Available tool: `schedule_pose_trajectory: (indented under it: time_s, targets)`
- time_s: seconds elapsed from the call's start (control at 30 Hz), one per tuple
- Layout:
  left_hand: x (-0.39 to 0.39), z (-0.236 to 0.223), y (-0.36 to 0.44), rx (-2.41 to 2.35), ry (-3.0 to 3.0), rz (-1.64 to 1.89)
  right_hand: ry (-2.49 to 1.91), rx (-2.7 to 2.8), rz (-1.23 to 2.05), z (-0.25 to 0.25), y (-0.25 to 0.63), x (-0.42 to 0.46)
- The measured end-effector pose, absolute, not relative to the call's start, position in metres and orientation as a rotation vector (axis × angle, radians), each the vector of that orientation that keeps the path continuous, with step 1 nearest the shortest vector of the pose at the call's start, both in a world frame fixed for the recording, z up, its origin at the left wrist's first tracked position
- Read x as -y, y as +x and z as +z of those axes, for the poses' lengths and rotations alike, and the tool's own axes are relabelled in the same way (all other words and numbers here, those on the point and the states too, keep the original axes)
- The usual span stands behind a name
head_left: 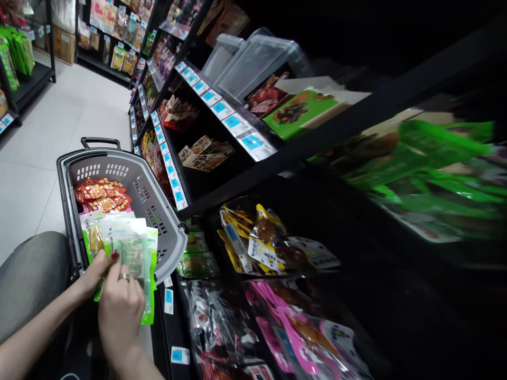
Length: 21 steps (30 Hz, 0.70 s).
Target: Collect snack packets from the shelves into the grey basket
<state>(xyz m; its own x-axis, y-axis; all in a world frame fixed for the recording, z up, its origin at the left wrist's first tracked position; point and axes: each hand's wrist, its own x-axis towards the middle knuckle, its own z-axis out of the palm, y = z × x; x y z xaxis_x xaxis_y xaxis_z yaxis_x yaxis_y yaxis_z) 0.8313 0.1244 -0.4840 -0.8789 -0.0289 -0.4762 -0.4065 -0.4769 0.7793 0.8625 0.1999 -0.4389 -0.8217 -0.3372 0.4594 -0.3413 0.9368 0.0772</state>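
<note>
Over the near end of a grey shopping basket point(168, 214), both hands are closed on several flat snack packets point(130, 244) in white, clear and green. My left hand point(97, 272) pinches their left side, its thumb pressed on the front. My right hand point(122, 302), with a ring on one finger, is curled against the lower part of the packets, its fingertips hidden. Red snack packets point(103, 194) lie inside the basket, beyond the ones in my hands.
Black shelving point(237, 184) with blue-and-white price tags point(233, 122) runs along the right. Yellow packets point(269, 240) and pink packets point(295, 324) fill its lower bins. Blurred green packets point(435, 174) are far right. A bent knee point(34, 279) is left of the basket, on pale floor tiles point(24, 184).
</note>
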Motion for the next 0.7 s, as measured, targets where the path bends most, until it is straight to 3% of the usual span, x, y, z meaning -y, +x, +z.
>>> schedule_pose_trajectory:
  time_s: [0.23, 0.37, 0.5, 0.7]
  targets:
    - [-0.127, -0.477, 0.825, -1.318, -0.413, 2.507, 0.661, 2.595, 0.169, -0.443, 0.863, -0.211]
    - [-0.127, -0.476, 0.825, -1.221, -0.465, 2.571, 0.874, 2.528, 0.546, -0.435, 0.856, -0.229]
    - [-0.128, -0.475, 0.826, -1.175, -0.468, 2.562, 0.488, 2.535, 0.903, -0.427, 0.849, -0.254]
    - [-0.129, -0.479, 0.826, -1.203, -0.472, 2.563, -0.066, 2.774, 0.898, -0.435, 0.846, -0.26]
